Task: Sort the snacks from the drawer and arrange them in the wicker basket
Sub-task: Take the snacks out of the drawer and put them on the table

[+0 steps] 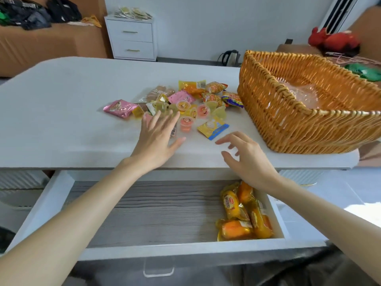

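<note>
Fingers [153, 120] spread, left hand [156, 145] and right hand [249, 159] empty; yellow packet [213, 128] lies lengthwise toward wicker basket [288, 124].

White table [61, 104], viewed from its 6 o'clock edge. A wicker basket [288, 124] stands at 3 o'clock. A loose heap of snacks [183, 105] lies at the centre, just beside the basket's 9 o'clock wall. Within the heap, a pink packet [120, 108] lies at 9 o'clock, a yellow-orange packet [192, 86] at 12 o'clock, small jelly cups [203, 110] in the middle and a yellow-and-blue packet [213, 127] at 5 o'clock. Below the table's 6 o'clock edge, an open drawer [51, 195] holds orange wrapped snacks [243, 213] at 3 o'clock.
</note>
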### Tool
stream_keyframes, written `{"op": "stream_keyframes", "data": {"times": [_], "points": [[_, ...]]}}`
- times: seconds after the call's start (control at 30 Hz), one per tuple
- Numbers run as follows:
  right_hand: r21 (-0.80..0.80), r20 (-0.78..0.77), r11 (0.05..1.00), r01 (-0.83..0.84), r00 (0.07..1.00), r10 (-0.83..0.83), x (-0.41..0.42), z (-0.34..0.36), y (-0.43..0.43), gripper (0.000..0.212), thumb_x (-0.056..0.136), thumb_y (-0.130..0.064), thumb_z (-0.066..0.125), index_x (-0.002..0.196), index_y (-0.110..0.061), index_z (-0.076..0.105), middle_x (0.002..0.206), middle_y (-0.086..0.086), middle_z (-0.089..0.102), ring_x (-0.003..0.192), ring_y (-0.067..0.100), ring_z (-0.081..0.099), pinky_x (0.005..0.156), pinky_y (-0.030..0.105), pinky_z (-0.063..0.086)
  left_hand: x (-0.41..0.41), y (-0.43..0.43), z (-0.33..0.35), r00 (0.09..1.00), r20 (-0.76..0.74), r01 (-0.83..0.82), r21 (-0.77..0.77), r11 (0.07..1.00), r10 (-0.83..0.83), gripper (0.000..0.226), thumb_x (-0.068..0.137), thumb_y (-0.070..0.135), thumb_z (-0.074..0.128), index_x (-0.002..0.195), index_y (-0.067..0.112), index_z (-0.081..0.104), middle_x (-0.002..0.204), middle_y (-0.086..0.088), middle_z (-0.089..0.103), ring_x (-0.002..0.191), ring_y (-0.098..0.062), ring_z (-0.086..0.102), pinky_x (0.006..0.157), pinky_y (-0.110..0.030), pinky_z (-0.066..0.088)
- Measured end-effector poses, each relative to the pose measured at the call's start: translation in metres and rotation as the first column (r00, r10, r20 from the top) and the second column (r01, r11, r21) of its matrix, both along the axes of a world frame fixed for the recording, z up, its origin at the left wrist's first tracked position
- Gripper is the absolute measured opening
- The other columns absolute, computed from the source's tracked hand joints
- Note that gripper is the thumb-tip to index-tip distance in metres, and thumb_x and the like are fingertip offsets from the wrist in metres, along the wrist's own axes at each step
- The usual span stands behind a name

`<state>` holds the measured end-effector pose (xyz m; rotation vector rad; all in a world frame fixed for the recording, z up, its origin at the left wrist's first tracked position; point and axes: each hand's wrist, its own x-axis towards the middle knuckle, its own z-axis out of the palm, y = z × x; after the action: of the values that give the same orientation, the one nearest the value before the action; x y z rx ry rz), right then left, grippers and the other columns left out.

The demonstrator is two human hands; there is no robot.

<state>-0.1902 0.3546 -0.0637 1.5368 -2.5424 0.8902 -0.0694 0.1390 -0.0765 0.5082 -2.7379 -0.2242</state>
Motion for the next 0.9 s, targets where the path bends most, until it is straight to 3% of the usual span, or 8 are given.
{"op": "stream_keyframes", "data": {"times": [0.13,0.23,0.33,0.4,0.53,0.67,0.77,0.9], "points": [[0.127,0.068,0.992,-0.018,0.998,0.010,0.006,-0.004,0.047,0.014,0.092,-0.018,0.058,0.101,-0.025,0.066,0.096,-0.013,0.058,0.080,0.005,0.057,0.071,0.024,0.049,0.006,0.050,0.001,0.982,-0.099,0.160,0.017,0.987,-0.158,0.054,0.098,0.035,0.048,0.148,0.020,0.032,0.152,0.001,0.034,0.142,-0.020,0.025,0.118,-0.036,0.012],[0.364,0.091,0.929,-0.060,0.995,0.029,0.004,-0.017,0.075,0.014,0.092,-0.023,0.057,0.101,-0.029,0.065,0.097,-0.013,0.061,0.085,0.004,0.059,0.075,0.021,0.050,0.012,0.089,-0.003,0.952,-0.155,0.273,0.046,0.961,-0.263,0.040,0.096,0.025,0.053,0.136,0.020,0.050,0.134,0.002,0.052,0.124,-0.016,0.044,0.097,-0.025,0.035],[0.620,0.127,0.781,-0.073,0.992,-0.009,-0.003,-0.033,0.090,0.029,0.092,-0.028,0.057,0.121,-0.028,0.059,0.113,-0.009,0.053,0.096,0.007,0.048,0.082,0.019,0.041,0.013,0.115,-0.016,0.927,-0.045,0.375,0.097,0.922,-0.373,0.034,0.098,0.029,0.049,0.131,0.026,0.051,0.127,0.008,0.053,0.119,-0.009,0.047,0.088,-0.021,0.042],[0.717,0.150,0.693,-0.079,0.988,-0.043,-0.007,-0.045,0.094,0.041,0.093,-0.027,0.058,0.132,-0.026,0.050,0.122,-0.003,0.050,0.099,0.011,0.048,0.084,0.021,0.043,0.007,0.125,-0.028,0.926,0.077,0.349,0.209,0.914,-0.371,0.033,0.098,0.033,0.047,0.131,0.030,0.050,0.129,0.010,0.050,0.119,-0.007,0.047,0.083,-0.022,0.045],[0.746,0.095,0.663,-0.060,0.995,-0.018,-0.016,-0.075,0.092,0.052,0.091,-0.022,0.060,0.139,-0.020,0.041,0.128,0.004,0.052,0.107,0.020,0.055,0.088,0.025,0.051,-0.017,0.139,-0.059,0.846,0.370,0.219,0.416,0.883,-0.384,0.049,0.091,0.046,0.056,0.135,0.028,0.045,0.134,0.003,0.049,0.115,-0.014,0.051,0.084,-0.026,0.046],[0.770,0.136,0.633,-0.082,0.990,-0.038,-0.012,-0.103,0.087,0.075,0.087,-0.034,0.068,0.145,-0.021,0.022,0.127,0.005,0.048,0.109,0.021,0.056,0.090,0.028,0.052,-0.037,0.164,-0.090,0.678,0.599,0.159,0.447,0.881,-0.426,0.092,0.077,0.058,0.068,0.147,0.017,0.022,0.147,-0.008,0.038,0.126,-0.026,0.047,0.096,-0.037,0.049],[0.769,0.129,0.635,-0.072,0.991,-0.045,-0.010,-0.110,0.085,0.075,0.089,-0.024,0.068,0.146,-0.020,0.019,0.131,0.005,0.043,0.111,0.021,0.055,0.090,0.027,0.051,-0.042,0.175,-0.104,0.637,0.650,0.131,0.439,0.889,-0.415,0.114,0.076,0.050,0.074,0.151,0.017,-0.006,0.156,-0.013,0.021,0.135,-0.033,0.037,0.104,-0.043,0.043],[0.723,0.205,0.685,-0.094,0.975,-0.082,-0.017,-0.091,0.078,0.071,0.081,-0.002,0.069,0.137,-0.017,0.029,0.117,0.006,0.049,0.099,0.020,0.053,0.069,0.022,0.048,-0.039,0.155,-0.104,0.665,0.624,0.112,0.461,0.880,-0.411,0.108,0.076,0.034,0.078,0.149,0.016,0.001,0.136,-0.016,0.048,0.118,-0.031,0.052,0.087,-0.035,0.045]]}}
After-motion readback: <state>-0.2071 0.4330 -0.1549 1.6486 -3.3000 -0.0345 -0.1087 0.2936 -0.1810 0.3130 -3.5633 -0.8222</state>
